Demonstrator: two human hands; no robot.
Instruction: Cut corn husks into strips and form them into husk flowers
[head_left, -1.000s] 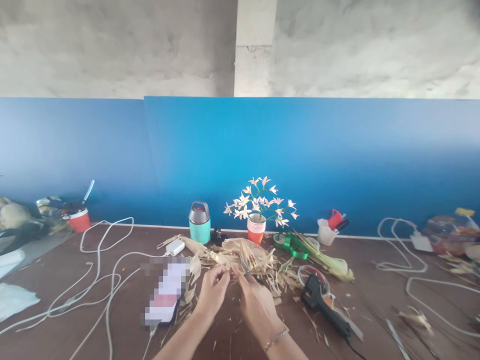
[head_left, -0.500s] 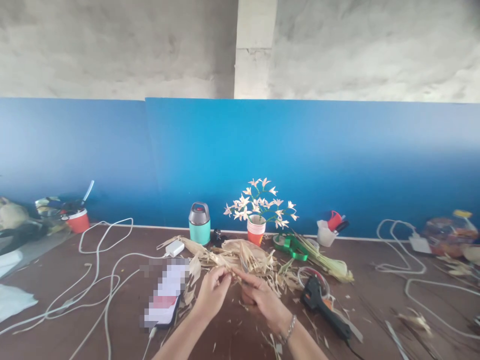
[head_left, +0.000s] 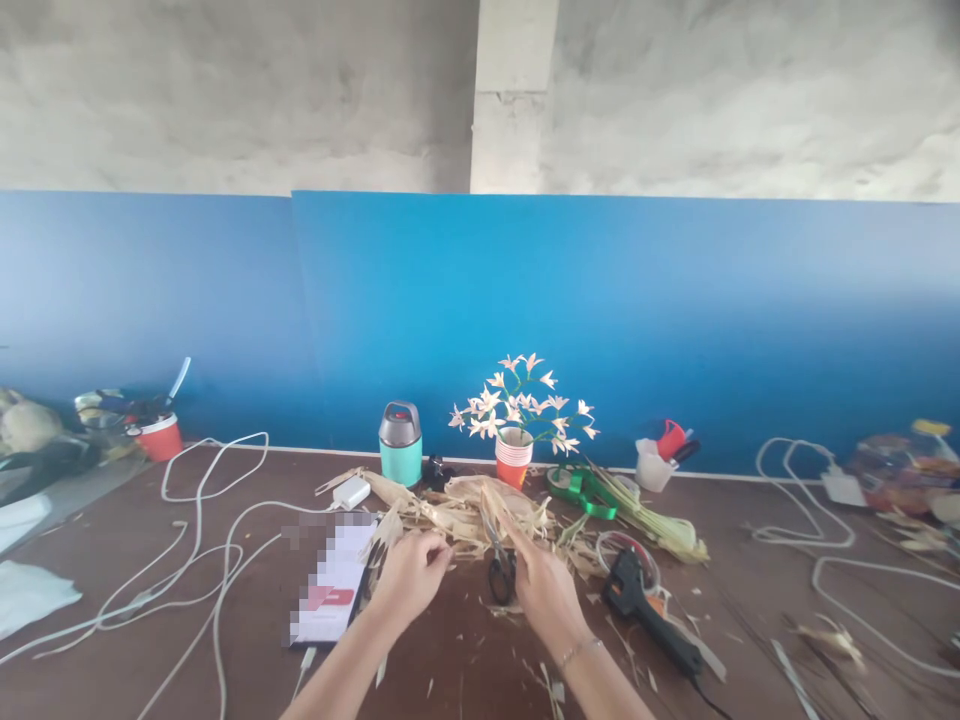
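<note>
- Since half a second ago my right hand [head_left: 546, 592] has let go of the scissors [head_left: 501, 572], which now lie flat on the table [head_left: 750, 590] between my 2 hands, black handles toward the near edge and blades pointing at the husk pile [head_left: 461, 508].
- Head view: my left hand [head_left: 409, 575] is curled in, thumb and forefinger pinched on a thin husk strip [head_left: 445, 549] that is too small to see well.
- My right hand is spread open and palm down, holding nothing; its forefinger reaches the near side of the husk pile, and the scissors sit just beside it on the left.
- Both hands are at the middle of the table, a little in from the near edge.
- Just left of my left hand lies a phone [head_left: 330, 595], with white cables [head_left: 202, 560] looping toward the left edge.
- Right of my right hand lies a black glue gun [head_left: 645, 610].
- Along the far edge, against the blue wall, stand a teal flask [head_left: 399, 445] and a paper cup [head_left: 513, 458] holding pale flowers [head_left: 525, 400], with green ribbon [head_left: 581, 490] beside the cup.
</note>
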